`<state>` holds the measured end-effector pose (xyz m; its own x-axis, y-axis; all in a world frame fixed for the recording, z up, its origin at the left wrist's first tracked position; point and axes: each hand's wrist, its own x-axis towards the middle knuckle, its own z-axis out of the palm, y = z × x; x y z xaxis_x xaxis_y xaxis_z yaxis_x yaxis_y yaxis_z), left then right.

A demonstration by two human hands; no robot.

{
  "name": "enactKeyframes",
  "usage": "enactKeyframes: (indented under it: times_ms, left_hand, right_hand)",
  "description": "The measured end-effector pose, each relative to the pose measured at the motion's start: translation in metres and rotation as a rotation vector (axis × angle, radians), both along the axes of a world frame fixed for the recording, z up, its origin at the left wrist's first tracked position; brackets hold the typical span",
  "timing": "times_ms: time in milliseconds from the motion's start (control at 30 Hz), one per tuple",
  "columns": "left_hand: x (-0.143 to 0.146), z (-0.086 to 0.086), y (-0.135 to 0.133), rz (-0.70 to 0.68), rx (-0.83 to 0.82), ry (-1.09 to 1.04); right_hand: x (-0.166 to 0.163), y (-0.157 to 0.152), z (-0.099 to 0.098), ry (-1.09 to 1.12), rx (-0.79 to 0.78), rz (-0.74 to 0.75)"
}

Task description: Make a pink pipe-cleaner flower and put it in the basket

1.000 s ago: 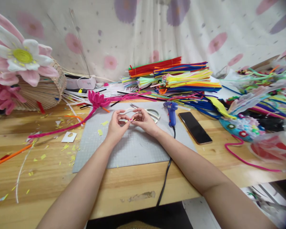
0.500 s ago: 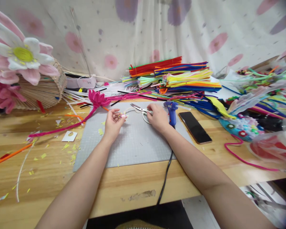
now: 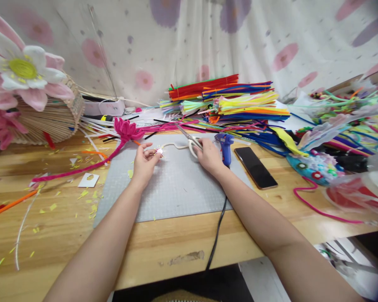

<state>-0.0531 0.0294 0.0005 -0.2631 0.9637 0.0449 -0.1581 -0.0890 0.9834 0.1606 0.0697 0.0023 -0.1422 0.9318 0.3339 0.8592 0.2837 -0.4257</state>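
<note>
My left hand (image 3: 144,162) pinches a small flower centre (image 3: 159,152) of pink and yellow tufts, with a white pipe cleaner (image 3: 173,145) trailing from it toward the right. My right hand (image 3: 208,156) is closed round the white handles of a pair of scissors (image 3: 189,139), whose metal blades point up and to the left. Both hands hover over the far part of a grey cutting mat (image 3: 176,188) on the wooden table (image 3: 56,235).
A blue glue gun (image 3: 225,147) stands right of my right hand, its black cord (image 3: 216,235) running off the front edge. A black phone (image 3: 255,167) lies beside it. Stacked coloured pipe cleaners (image 3: 233,102) fill the back; a magenta pipe-cleaner flower (image 3: 126,130) lies at left.
My right hand let go of the small piece, reached right and took up the scissors, lifting their blades. My left hand kept the flower centre and stayed near the mat's far edge.
</note>
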Motion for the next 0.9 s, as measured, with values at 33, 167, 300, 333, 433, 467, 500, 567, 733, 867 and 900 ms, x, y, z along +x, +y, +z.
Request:
enactKeyframes:
  times_ms: [33, 167, 300, 333, 433, 467, 500, 567, 733, 867, 900]
  left_hand:
    - [0.0, 0.0, 0.0, 0.001, -0.003, -0.01]
    - [-0.001, -0.001, 0.0, 0.004, 0.0, -0.037]
    - [-0.003, -0.002, 0.001, 0.015, -0.01, -0.061]
    - [-0.003, -0.001, 0.002, 0.013, -0.013, -0.066]
    - [-0.003, -0.001, 0.001, 0.001, -0.019, -0.072]
    - [-0.003, -0.001, 0.001, -0.006, -0.019, -0.069]
    - [-0.003, -0.001, 0.001, -0.016, -0.019, -0.064]
    - [-0.003, 0.0, 0.001, -0.038, -0.023, -0.049]
    - [-0.004, -0.001, 0.0, -0.065, -0.033, -0.029]
    - [-0.004, -0.001, 0.001, -0.067, -0.028, -0.032]
    - [-0.004, -0.001, 0.001, -0.068, -0.027, -0.033]
  right_hand:
    - [0.0, -0.001, 0.002, 0.066, 0.001, 0.024]
    - [-0.004, -0.006, 0.009, 0.108, 0.027, 0.157]
    - [-0.007, -0.009, 0.012, -0.099, 0.036, 0.231]
    - [-0.007, -0.009, 0.012, -0.146, 0.035, 0.235]
    - [-0.006, -0.009, 0.012, -0.251, 0.028, 0.221]
    - [-0.005, -0.009, 0.012, -0.276, 0.026, 0.22]
    - [-0.005, -0.009, 0.013, -0.296, 0.026, 0.223]
    - [-0.004, -0.009, 0.014, -0.323, 0.03, 0.234]
    - [-0.004, -0.008, 0.015, -0.357, 0.021, 0.236]
    - [-0.004, -0.008, 0.014, -0.358, 0.021, 0.229]
    - [-0.004, -0.008, 0.014, -0.357, 0.024, 0.23]
